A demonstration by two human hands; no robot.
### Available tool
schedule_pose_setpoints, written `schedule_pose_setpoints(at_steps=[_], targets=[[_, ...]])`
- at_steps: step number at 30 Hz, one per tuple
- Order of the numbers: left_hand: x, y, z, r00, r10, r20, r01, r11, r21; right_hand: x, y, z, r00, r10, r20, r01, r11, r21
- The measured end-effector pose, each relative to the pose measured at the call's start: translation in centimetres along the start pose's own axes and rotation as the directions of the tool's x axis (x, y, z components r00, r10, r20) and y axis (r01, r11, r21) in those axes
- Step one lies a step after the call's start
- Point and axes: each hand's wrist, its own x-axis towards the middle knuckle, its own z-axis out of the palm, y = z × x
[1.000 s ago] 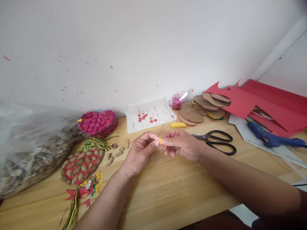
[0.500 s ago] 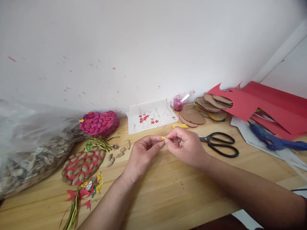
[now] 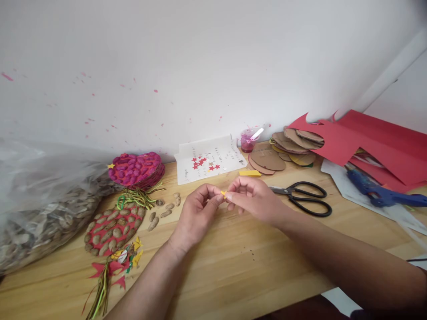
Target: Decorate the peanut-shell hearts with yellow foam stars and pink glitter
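Note:
Between the fingertips of both hands is a tiny yellow paper star [image 3: 223, 194], partly covered by the fingers. My left hand [image 3: 201, 211] pinches it from the left, thumb against forefinger. From the other side my right hand [image 3: 251, 198] grips it the same way. Just beyond them lies a folded yellow paper strip [image 3: 250, 173]. Black-handled scissors [image 3: 300, 198] rest to the right of my right hand. Small red stars [image 3: 199, 163] are scattered on a white printed sheet [image 3: 187, 153] behind the hands. Several loose peanuts [image 3: 166, 214] lie left of my left hand.
At left are a plastic bag of peanuts [image 3: 50, 222], a magenta peanut-covered disc [image 3: 135, 171], a red disc with peanuts [image 3: 115, 229] and paper scraps [image 3: 135, 255]. Cardboard discs [image 3: 268, 159], a paint cup [image 3: 248, 141], red paper [image 3: 383, 138] and a blue glue gun [image 3: 376, 189] stand right.
Both hands have shifted slightly left with the yellow star, which has turned and is more covered by the fingers. The view has tilted a little.

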Motion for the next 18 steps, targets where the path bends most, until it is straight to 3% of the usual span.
schedule_pose_setpoints(at_steps=[3, 6, 11, 15, 18], targets=[[0.1, 0.2, -0.3, 0.991, 0.018, 0.135, -0.003, 0.994, -0.106, 0.4, -0.2, -0.6, 0.968, 0.111, 0.224, -0.156, 0.968, 0.198], [0.2, 0.4, -0.5, 0.977, 0.038, 0.212, 0.002, 0.983, -0.184, 0.4, -0.3, -1.0, 0.937, 0.134, 0.322, -0.233, 0.926, 0.296], [0.4, 0.2, -0.6, 0.956, 0.048, 0.290, 0.035, 0.961, -0.275, 0.3, -0.3, -1.2, 0.914, 0.151, 0.376, -0.289, 0.893, 0.344], [0.5, 0.0, -0.7, 0.957, 0.043, 0.286, 0.044, 0.956, -0.291, 0.4, -0.2, -1.2, 0.898, 0.161, 0.410, -0.312, 0.889, 0.335], [0.4, 0.0, -0.5, 0.972, 0.018, 0.236, 0.050, 0.959, -0.279, 0.4, -0.3, -0.9, 0.940, 0.120, 0.319, -0.212, 0.938, 0.274]])
